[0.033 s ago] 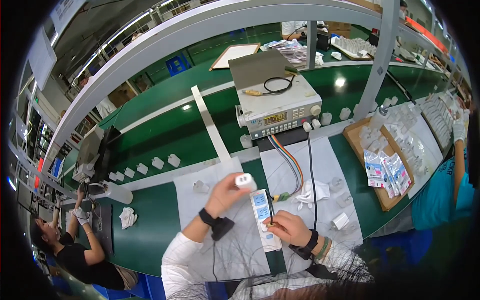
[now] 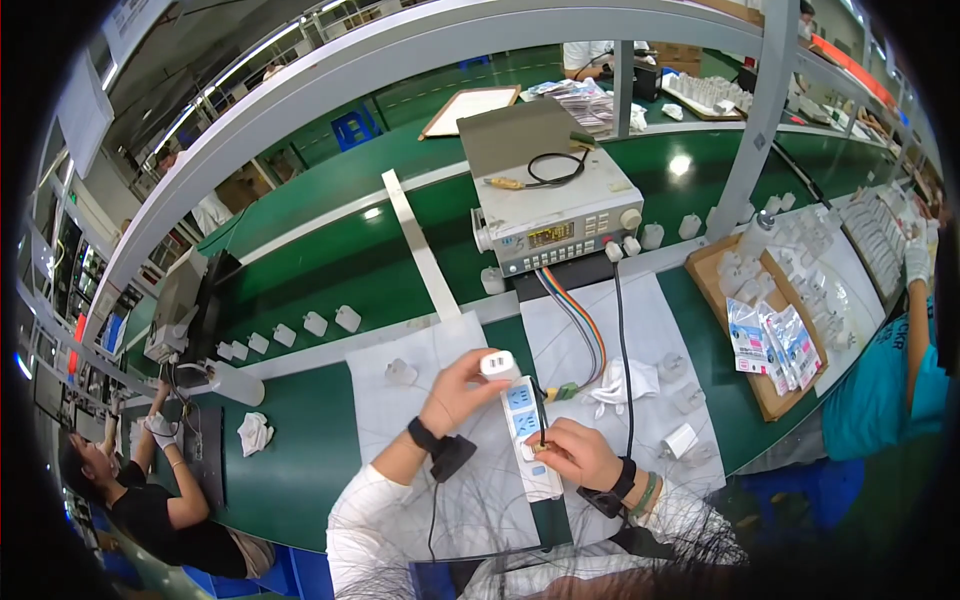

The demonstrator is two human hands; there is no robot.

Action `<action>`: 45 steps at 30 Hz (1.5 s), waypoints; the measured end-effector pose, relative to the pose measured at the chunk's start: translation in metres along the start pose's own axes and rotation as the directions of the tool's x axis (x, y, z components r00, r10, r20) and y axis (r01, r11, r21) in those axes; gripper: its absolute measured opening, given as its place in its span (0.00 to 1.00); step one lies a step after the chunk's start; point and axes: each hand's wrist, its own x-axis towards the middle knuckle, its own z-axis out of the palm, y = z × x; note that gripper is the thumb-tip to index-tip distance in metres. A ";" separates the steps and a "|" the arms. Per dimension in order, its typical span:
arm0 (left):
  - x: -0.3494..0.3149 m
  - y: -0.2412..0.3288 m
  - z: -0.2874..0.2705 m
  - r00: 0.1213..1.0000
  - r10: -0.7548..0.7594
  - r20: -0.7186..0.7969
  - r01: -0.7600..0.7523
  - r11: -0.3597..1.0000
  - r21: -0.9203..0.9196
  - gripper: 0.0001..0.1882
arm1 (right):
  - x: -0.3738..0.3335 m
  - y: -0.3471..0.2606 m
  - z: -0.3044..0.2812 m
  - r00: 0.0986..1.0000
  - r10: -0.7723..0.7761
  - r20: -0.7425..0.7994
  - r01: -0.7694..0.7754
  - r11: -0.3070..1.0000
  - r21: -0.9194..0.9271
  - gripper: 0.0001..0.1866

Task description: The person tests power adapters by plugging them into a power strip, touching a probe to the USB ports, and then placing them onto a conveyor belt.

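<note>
A white charger block (image 2: 497, 366) with two ports on its face is pinched in the fingers of my left hand (image 2: 452, 400). It is at the far end of a white power strip (image 2: 543, 487) with blue sockets; I cannot tell whether it is plugged in. My right hand (image 2: 585, 455) is closed on a small cable plug (image 2: 540, 447) over the strip's near half. From that plug a black cable (image 2: 543, 415) runs up toward a green connector (image 2: 565, 392). My right fingers partly cover the plug.
Ahead stands a bench meter (image 2: 550, 235) with coloured wires (image 2: 590, 335). A white cloth (image 2: 625, 385) and several chargers lie at right, beside a cardboard tray (image 2: 790, 330) holding packets. More chargers (image 2: 315, 324) line the green belt. Co-workers sit left and right; a metal post (image 2: 765, 140) rises at right.
My left hand has shifted slightly right with the charger, bringing it over the far end of the power strip. My right hand stays almost where it was.
</note>
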 end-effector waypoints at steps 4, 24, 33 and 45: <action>-0.005 0.000 0.023 0.998 -0.055 0.014 0.054 0.996 0.068 0.22 | -0.003 0.003 0.004 1.000 -0.002 -0.018 0.002 1.000 0.019 0.12; -0.070 -0.006 0.053 0.979 0.184 0.085 -0.181 0.982 -0.045 0.24 | -0.003 0.009 0.002 0.986 -0.161 -0.047 0.158 0.986 -0.062 0.11; -0.069 -0.028 0.067 0.950 0.226 0.214 -0.260 0.954 0.146 0.23 | 0.057 0.018 0.000 0.966 -0.078 -0.247 0.071 0.997 -0.038 0.09; -0.023 0.017 0.001 0.872 0.346 -0.345 -0.319 0.938 0.135 0.30 | 0.066 0.027 0.005 0.975 -0.017 -0.223 0.005 0.998 -0.055 0.10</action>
